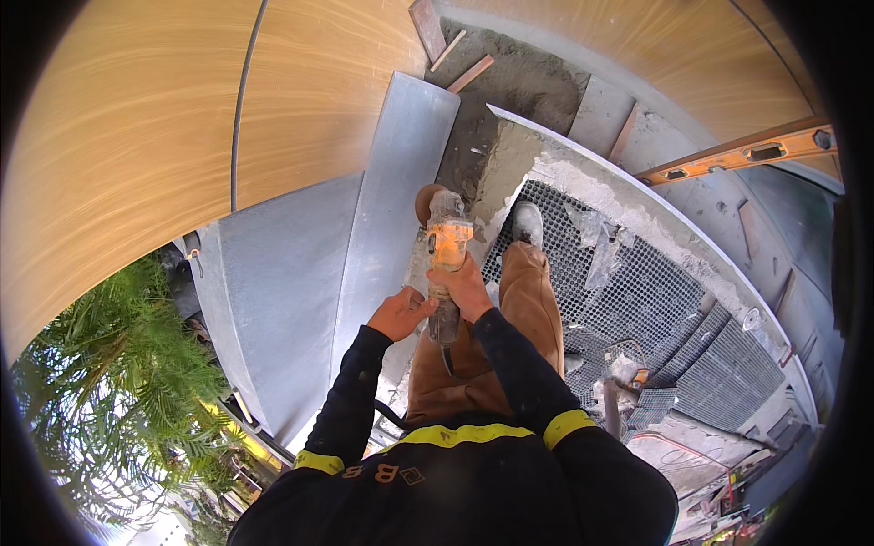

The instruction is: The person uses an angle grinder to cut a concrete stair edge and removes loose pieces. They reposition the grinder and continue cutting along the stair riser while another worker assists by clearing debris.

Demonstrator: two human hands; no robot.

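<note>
A dusty orange-and-grey angle grinder [450,238] is held in front of my body, its round brown disc [426,204] at the far left end, close to a grey slab [397,146]. The black cord runs from its rear toward my legs. My right hand [468,288] is wrapped round the grinder's body. From the other side my left hand [398,315] meets the rear of the body with curled fingers; its fingertips are partly hidden against the tool. Whether the disc is spinning or touching the slab, I cannot tell.
Black gridded matting [628,300] lies under my shoe [527,224], bordered by a curved pale edging [701,232]. An orange spirit level [742,156] rests at the right. Curved wood panels [137,164] rise at the left, above green plants [118,391]. Another dusty tool [626,368] lies on the matting.
</note>
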